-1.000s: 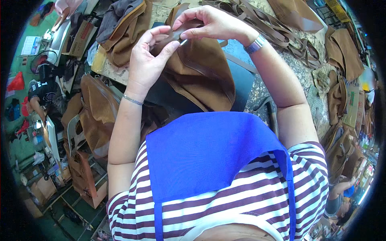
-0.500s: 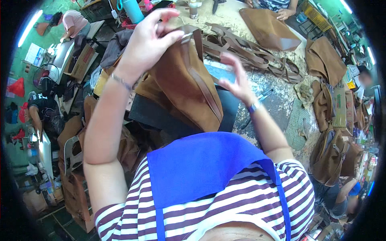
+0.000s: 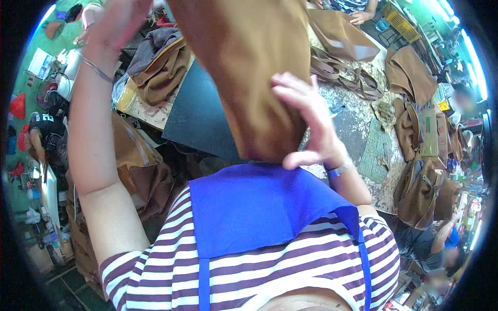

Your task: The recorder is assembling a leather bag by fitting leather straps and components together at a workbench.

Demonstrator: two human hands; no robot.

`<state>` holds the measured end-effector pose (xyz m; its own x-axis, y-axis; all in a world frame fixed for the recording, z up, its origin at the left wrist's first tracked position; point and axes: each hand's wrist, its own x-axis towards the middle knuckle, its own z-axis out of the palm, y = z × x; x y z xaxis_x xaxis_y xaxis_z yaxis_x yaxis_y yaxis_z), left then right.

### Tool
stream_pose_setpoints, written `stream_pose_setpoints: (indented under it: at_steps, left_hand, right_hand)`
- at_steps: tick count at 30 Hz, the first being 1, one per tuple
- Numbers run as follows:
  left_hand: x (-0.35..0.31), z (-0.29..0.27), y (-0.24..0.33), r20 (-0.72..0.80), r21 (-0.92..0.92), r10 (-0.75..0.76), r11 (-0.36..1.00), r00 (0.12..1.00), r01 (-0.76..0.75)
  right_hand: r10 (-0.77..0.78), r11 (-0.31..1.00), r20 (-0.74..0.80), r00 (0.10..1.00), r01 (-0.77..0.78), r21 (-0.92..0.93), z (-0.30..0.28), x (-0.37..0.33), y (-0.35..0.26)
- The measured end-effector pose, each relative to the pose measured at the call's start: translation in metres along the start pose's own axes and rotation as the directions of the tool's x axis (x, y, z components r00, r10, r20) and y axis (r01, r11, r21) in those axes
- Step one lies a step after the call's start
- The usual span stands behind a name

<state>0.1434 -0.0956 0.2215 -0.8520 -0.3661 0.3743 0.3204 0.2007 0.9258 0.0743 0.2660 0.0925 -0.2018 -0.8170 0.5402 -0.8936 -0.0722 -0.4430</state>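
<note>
A large brown bag is held up in front of me, partly blurred, its top running out of the upper edge. At its lower right side my right hand has its fingers and thumb spread, touching or very near the brown surface. High at the upper left is my left hand, smeared by motion beside the bag's upper part; its fingers are too blurred and cut off to read. Under the bag lies a dark flat board on the worn worktable.
Brown straps lie in a heap right of the bag, with a brown panel beyond. Another brown bag rests at the left, and more bags hang at the right edge. Across the table shows another person's hand.
The bag has been lifted off the board and swung up toward me, now showing a plain face. My left hand has moved left and up; my right hand has come against the bag's side.
</note>
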Motion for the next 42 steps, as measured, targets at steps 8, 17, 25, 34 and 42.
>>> stream_pose_setpoints:
  at_steps: [8, 17, 25, 34, 42]
  left_hand:
    - [-0.098, -0.042, -0.196, 0.269, -0.004, -0.436, 0.891, 0.859, 0.454]
    - [-0.101, -0.042, -0.187, 0.280, -0.016, -0.408, 0.903, 0.869, 0.429]
    - [-0.096, -0.043, -0.182, 0.294, 0.001, -0.477, 0.867, 0.828, 0.499]
    - [-0.090, -0.057, -0.201, 0.309, 0.051, -0.486, 0.867, 0.817, 0.496]
    - [-0.079, -0.040, -0.187, 0.373, 0.024, -0.445, 0.882, 0.814, 0.471]
  right_hand:
    - [0.213, 0.926, 0.615, 0.759, -0.358, 0.122, 0.094, 0.008, 0.028]
    - [-0.019, 0.990, 0.245, 0.969, 0.053, -0.130, 0.131, 0.129, 0.108]
    - [0.098, 0.981, 0.466, 0.879, -0.165, 0.104, 0.129, 0.160, 0.104]
    - [0.276, 0.945, 0.663, 0.696, -0.321, -0.056, 0.076, 0.199, 0.098]
    - [0.196, 0.964, 0.481, 0.855, -0.257, 0.065, 0.114, 0.180, 0.081]
